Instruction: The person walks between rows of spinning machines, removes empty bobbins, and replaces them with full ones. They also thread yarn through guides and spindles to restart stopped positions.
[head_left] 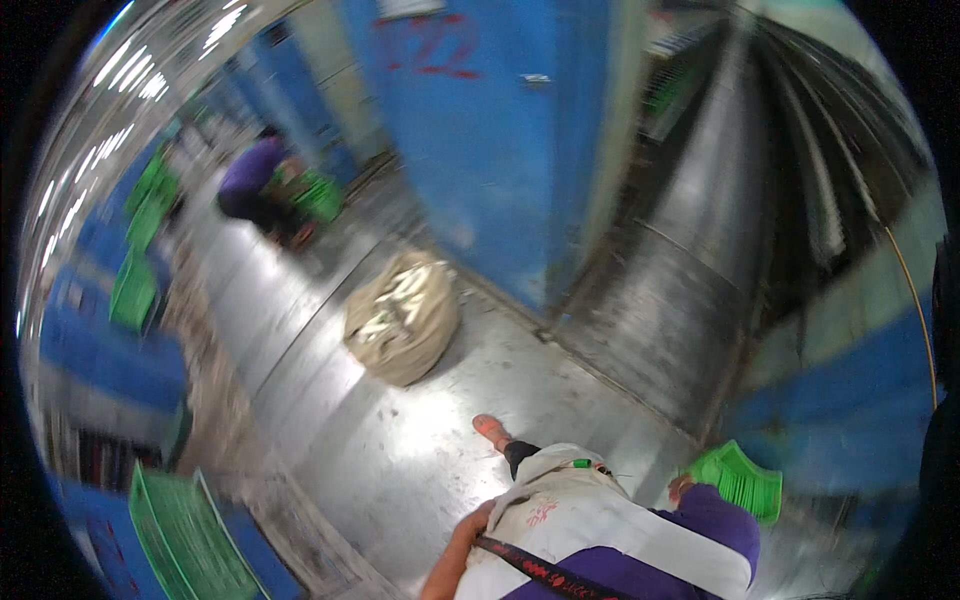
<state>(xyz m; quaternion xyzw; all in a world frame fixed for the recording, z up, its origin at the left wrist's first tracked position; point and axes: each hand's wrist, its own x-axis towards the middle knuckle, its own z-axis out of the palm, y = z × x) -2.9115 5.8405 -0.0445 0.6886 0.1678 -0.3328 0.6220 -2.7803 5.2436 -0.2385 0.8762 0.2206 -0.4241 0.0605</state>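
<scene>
My right hand, beyond a purple sleeve, is closed on the edge of a green slatted plastic basket at my right side. My left hand rests against the side of the white apron at my waist; its fingers are hidden by the cloth and blur. A dark strap with red marks crosses the apron. Beside the apron's upper edge shows a small green object, too small to name. One foot in an orange-pink shoe is stretched out on the floor.
Ahead stands a round beige cloth sack filled with whitish pieces. Blue machine cabinets line the aisle's right side. At left are green baskets. Farther up the grey floor, a person in purple bends over a green basket.
</scene>
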